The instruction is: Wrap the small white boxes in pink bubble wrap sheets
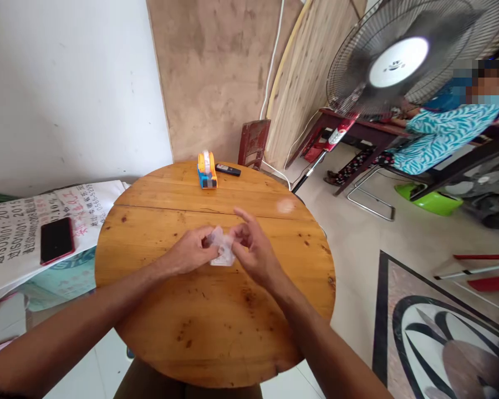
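Observation:
A small translucent plastic piece, whitish and crumpled-looking, is between my two hands over the middle of the round wooden table. From the left, my left hand pinches its edge between thumb and fingers. On the other side my right hand grips it with thumb and bent fingers, one finger stretched out away from it. Past the hands, near the table's far edge, stands a blue and orange tape dispenser with a black handheld object lying beside it.
Left of the table, a phone lies on printed white sacks. A red wooden chair stands behind the table. At the right are a large fan and a seated person at another table.

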Demonstrator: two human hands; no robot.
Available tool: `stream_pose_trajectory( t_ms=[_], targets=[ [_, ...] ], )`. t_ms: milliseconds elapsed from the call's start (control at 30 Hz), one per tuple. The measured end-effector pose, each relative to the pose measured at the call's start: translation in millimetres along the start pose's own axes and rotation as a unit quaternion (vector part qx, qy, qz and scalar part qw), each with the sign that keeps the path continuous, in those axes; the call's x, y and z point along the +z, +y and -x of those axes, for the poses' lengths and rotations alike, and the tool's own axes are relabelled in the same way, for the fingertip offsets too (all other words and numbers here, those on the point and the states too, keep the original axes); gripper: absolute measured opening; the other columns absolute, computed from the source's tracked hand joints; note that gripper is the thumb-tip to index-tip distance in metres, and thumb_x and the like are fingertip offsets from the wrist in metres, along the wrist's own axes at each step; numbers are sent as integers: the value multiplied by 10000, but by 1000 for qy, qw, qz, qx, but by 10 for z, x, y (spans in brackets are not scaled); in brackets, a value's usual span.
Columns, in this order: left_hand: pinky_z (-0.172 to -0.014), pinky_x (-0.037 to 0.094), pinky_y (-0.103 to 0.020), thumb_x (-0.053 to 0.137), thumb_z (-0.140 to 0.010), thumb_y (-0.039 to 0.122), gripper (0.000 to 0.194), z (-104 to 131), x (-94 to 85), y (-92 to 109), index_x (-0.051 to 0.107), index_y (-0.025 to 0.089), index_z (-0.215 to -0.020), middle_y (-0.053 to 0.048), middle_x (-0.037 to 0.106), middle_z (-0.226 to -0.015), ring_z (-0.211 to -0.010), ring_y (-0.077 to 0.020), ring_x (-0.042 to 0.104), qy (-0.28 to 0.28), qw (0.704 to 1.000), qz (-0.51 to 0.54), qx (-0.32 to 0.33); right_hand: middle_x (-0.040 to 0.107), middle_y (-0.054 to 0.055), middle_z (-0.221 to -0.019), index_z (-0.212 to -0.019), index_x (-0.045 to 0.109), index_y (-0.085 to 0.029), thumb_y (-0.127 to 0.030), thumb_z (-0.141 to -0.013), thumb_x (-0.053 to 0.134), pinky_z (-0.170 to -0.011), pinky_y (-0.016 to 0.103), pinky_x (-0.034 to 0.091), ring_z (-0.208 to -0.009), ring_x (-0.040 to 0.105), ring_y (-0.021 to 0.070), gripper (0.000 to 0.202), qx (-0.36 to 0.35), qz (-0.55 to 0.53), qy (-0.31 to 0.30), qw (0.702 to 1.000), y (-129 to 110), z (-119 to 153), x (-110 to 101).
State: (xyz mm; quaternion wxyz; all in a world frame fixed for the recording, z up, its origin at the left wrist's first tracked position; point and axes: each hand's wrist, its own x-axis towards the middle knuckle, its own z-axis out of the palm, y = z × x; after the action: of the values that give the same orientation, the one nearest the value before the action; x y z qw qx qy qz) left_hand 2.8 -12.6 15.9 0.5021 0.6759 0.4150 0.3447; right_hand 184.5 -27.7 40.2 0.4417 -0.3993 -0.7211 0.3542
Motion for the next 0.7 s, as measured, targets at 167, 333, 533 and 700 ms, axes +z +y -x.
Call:
stream_pose_trajectory(
  t_ms=[167, 333, 533, 700],
  targets=[
    [-422, 457, -233, 608, -700, 309, 289, -199, 0, 118, 645, 151, -939, -13, 668, -738, -564, -160, 613, 7, 981, 68, -179, 555, -65, -712, -1260, 421, -138, -200, -655, 664, -587, 245, 394, -603, 496, 101, 654, 196, -167, 4, 966, 118, -406, -69],
    [-388, 463, -243, 590, -704, 346, 247, -281, -28, 139, 647, 147, -839, -1, 626, -622, -488, -150, 576, -16, 975, 63, -215, 603, -50, -761, -1218, 449, -169, -280, -634, 741, -613, 250, 407, -644, 539, 110, 663, 214, -241, 27, 946, 268, -361, -75],
    [-414, 483, -233, 630, -689, 404, 312, -230, -32, 125, 654, 156, -878, 10, 620, -666, -525, -137, 582, -4, 978, 84, -189, 623, -15, -882, -1218, 477, -209, -249, -636, 770, -737, 279, 461, -765, 601, 133, 653, 199, -257, 20, 946, 277, -275, -105],
    [-414, 502, -246, 635, -680, 423, 343, -225, -52, 115, 640, 156, -896, 2, 626, -662, -543, -153, 599, 9, 975, 106, -197, 610, 14, -968, -1300, 425, -215, -291, -699, 751, -835, 309, 474, -867, 604, 149, 688, 180, -241, -17, 954, 207, -236, -138]
  ],
)
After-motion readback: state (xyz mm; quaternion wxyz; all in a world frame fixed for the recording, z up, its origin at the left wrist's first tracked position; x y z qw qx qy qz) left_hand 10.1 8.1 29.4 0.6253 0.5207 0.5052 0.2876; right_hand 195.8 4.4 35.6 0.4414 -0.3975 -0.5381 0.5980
